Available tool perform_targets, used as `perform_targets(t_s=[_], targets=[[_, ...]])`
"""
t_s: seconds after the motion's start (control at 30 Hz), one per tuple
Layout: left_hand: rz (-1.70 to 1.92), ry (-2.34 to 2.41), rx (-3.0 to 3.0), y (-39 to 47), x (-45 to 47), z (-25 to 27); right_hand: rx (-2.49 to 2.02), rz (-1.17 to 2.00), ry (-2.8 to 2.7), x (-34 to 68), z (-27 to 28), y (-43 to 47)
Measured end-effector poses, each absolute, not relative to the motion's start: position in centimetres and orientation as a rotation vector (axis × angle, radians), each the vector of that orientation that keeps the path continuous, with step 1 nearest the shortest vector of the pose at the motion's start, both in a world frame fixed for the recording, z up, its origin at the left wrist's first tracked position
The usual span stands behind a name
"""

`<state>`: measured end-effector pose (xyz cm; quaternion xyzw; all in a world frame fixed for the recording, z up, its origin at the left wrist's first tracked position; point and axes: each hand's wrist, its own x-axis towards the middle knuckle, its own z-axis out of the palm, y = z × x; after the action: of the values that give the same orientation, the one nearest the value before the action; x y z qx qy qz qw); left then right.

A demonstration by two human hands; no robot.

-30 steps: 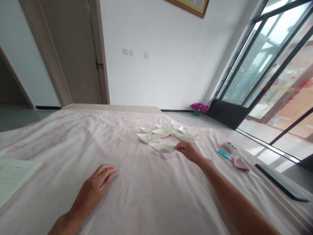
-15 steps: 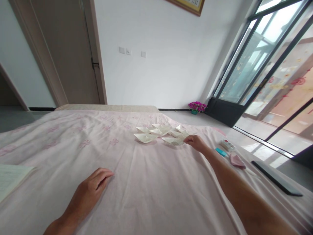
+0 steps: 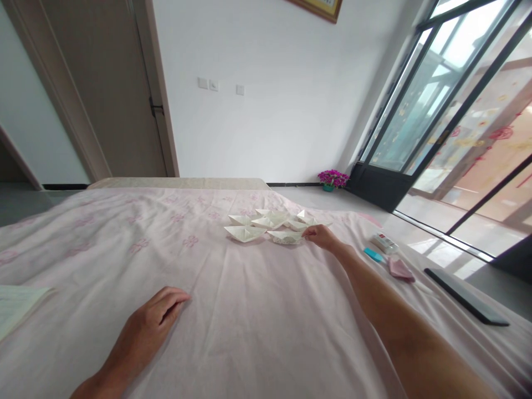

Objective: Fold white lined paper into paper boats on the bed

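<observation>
On the cloth [image 3: 249,321], the right hand [image 3: 320,236] pinches a paper boat [image 3: 285,238] — (seemingly patterned).

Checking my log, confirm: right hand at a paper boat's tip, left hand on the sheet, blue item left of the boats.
One error: the head view shows the blue item right of the boats, not left. The right hand and left hand are as stated.

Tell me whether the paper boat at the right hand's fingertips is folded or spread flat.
Folded: the paper boat at the right hand shows pointed ends and raised sides above the pink cloth.
</observation>
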<state>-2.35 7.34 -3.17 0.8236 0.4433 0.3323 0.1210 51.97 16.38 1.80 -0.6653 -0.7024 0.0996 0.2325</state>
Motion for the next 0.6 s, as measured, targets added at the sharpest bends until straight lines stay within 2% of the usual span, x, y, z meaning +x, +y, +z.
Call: perform_targets(t_s=[0.37,0.6], targets=[[0.994,1.285,2.436,7.2,-2.1,-2.7,-1.803,0.174,-1.948,49.1,2.9,15.2],[1.089,1.228,2.519,7.0,-2.1,-2.5,-1.628,0.211,-1.98,50.6,3.5,10.4]])
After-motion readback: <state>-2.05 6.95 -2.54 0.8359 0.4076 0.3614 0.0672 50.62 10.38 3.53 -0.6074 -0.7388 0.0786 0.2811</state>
